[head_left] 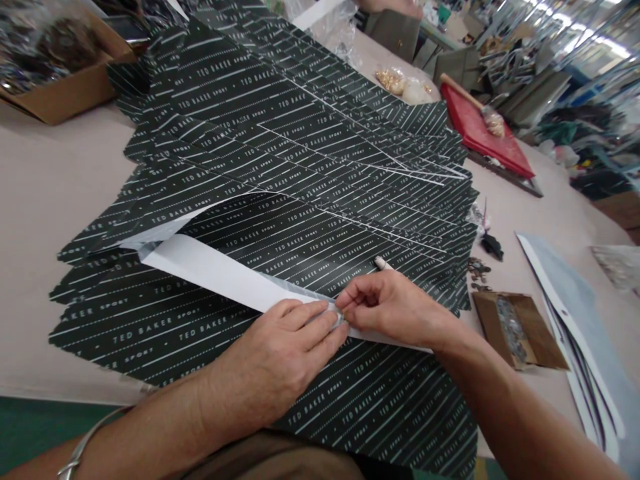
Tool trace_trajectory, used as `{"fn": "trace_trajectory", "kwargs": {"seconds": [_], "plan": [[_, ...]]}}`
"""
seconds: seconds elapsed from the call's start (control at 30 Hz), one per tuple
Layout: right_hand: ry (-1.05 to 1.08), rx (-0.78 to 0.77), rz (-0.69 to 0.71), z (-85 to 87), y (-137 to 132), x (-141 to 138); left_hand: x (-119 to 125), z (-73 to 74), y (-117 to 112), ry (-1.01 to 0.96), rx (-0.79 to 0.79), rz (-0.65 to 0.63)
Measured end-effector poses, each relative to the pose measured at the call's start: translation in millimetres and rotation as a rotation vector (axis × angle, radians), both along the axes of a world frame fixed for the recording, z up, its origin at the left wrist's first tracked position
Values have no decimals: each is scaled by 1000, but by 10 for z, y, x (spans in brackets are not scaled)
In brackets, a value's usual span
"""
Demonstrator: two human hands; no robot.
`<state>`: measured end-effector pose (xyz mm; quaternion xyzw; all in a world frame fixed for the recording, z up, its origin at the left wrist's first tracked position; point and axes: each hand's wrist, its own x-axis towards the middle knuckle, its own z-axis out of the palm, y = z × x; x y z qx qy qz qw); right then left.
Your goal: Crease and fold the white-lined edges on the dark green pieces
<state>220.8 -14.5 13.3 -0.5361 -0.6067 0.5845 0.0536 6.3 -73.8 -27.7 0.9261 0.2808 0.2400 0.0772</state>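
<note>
Dark green printed fabric pieces (310, 253) with white stripes and lettering lie in overlapping layers before me. Along the near piece, a folded edge shows a long white strip (210, 270) with a greyish film-like margin. My left hand (285, 353) lies on this strip, fingers stretched out and fingertips pressing its edge. Just beyond those fingertips, my right hand (390, 303) pinches at the strip's edge; what is between its thumb and finger is too small to make out. One raised right finger wears a white covering (381, 263).
A cardboard box (75, 93) of plastic-wrapped items stands back left. At right are a small open brown box (520, 330), stacked white-edged sheets (580, 347) and a red board (485, 130) with a wooden stick. Bagged gold pieces (393, 80) lie behind the fabric.
</note>
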Motion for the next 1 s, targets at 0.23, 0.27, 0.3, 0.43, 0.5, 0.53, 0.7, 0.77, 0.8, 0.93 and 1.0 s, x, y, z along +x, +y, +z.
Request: {"fn": "trace_trajectory", "kwargs": {"seconds": [0.23,0.27,0.3,0.43,0.5,0.53,0.7,0.77,0.8,0.93,1.0], "plan": [[-191,80,15,96,-36,-91,-17,-25,-17,2,-4,4],[-218,94,20,110,-44,-104,-17,-25,-17,5,1,6],[-239,109,23,119,-52,-112,-15,-24,-15,9,3,7],[-200,126,22,123,-87,-97,-2,-9,0,56,-16,-3],[-197,200,38,134,-100,-57,1,-2,4,87,-15,-2],[-225,292,41,144,-105,-23,0,-1,4,100,-8,-2],[-568,964,-55,112,-166,303,-13,-19,-9,133,29,-21],[-687,1030,-56,20,-215,457,-7,-7,-9,129,22,-20],[-722,1018,-55,-36,-240,521,0,9,-7,135,11,-17],[-678,951,-78,-162,-310,662,44,97,7,182,-17,-4],[-579,953,-157,-97,-328,686,57,118,14,172,-12,-1]]}}
